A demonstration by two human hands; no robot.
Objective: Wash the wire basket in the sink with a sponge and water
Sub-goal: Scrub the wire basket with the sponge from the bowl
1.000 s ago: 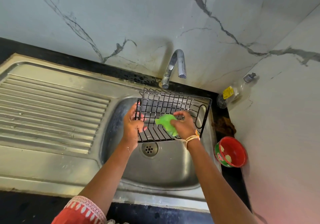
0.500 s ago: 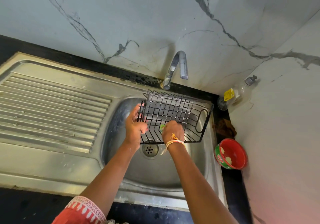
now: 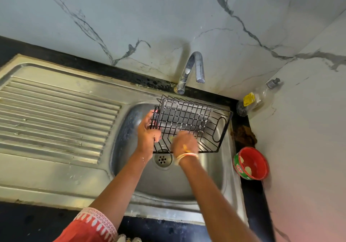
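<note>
Gripping wire basket [image 3: 189, 118], left hand [image 3: 148, 134] curled.

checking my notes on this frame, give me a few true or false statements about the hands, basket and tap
1. The left hand grips the left end of the basket. True.
2. The basket lies flat on the sink floor. False: it is held up, tilted, over the basin.
3. Water streams from the tap. False: no stream shows at the spout.
4. The right hand is at the basket's near edge, with only a sliver of sponge showing. True.
5. The red bowl sits in the basin. False: it stands on the counter right of the sink.
</note>
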